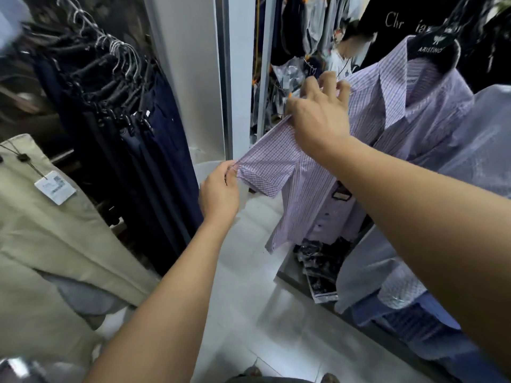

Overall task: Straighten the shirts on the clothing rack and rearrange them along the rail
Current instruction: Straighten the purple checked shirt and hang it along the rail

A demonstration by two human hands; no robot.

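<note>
Left hand (219, 190) low, pinching grip; right hand (318, 117) raised higher, clutching grip

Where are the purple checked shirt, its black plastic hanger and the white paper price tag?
purple checked shirt (431, 117): head view, panel beside the collar.
black plastic hanger (431, 49): head view, lettered neck.
white paper price tag (54, 187): head view, its middle.

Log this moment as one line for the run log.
step: straightening sleeve | left hand: pinches sleeve hem | right hand: grips shirt shoulder | shirt: on hanger
</note>
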